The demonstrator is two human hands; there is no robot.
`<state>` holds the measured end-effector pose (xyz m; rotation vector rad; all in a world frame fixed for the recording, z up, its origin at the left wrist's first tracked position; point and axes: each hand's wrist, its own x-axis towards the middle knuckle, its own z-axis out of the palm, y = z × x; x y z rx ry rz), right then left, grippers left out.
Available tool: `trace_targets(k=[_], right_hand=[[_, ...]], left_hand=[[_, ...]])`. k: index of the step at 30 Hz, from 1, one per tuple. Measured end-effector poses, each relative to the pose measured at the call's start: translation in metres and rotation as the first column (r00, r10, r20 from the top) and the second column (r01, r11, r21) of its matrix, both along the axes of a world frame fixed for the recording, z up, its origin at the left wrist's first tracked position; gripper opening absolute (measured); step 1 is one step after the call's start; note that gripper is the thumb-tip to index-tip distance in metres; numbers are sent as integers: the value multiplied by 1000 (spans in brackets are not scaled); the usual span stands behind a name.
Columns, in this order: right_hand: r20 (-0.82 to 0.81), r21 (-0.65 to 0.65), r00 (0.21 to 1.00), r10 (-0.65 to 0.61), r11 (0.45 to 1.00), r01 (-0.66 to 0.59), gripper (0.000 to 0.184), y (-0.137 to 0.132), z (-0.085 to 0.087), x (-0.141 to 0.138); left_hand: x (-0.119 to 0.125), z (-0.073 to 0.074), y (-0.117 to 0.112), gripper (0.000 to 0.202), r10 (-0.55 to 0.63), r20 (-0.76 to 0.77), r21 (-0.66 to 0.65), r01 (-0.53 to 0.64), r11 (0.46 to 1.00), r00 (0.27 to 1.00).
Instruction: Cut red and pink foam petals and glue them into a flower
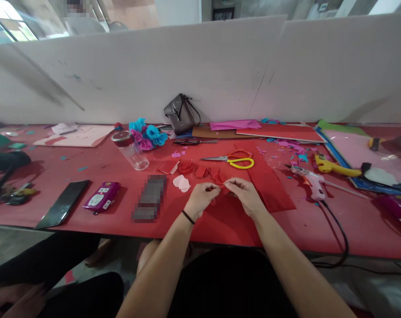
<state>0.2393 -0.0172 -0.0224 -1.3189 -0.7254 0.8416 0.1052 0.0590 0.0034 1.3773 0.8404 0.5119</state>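
Over the red tabletop, my left hand (202, 198) and my right hand (246, 194) are close together, each with thumb and fingers pinched. Between the fingertips is a small piece of red crepe paper (222, 187), held by both hands; its exact shape is hard to make out. Just beyond lie several cut red paper pieces (203, 172). White paper petal shapes (181, 183) rest to the left of my left hand. Scissors (231, 160) with a yellow and a red handle lie past my fingers, on red paper sheets (276, 194).
A pink glue gun (311, 180) with a cord and a yellow glue gun (336, 168) lie right. Left are a phone (63, 204), a purple device (101, 197) and a clear jar (134, 154). Paper flowers (147, 136) and a bag (181, 115) stand behind. A person sits at left.
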Motion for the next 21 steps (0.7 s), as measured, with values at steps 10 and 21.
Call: trace_targets(k=[10,21], right_hand=[[98,32,995,-16,999,13,18,1,-5,1],[85,39,996,2,999,-5,14,-1,-2,-1]], left_hand=[[-3,2,1,14,-40,-34,11,40,999,999],[-7,3,5,9,-49,-20,-110,46,993,999]])
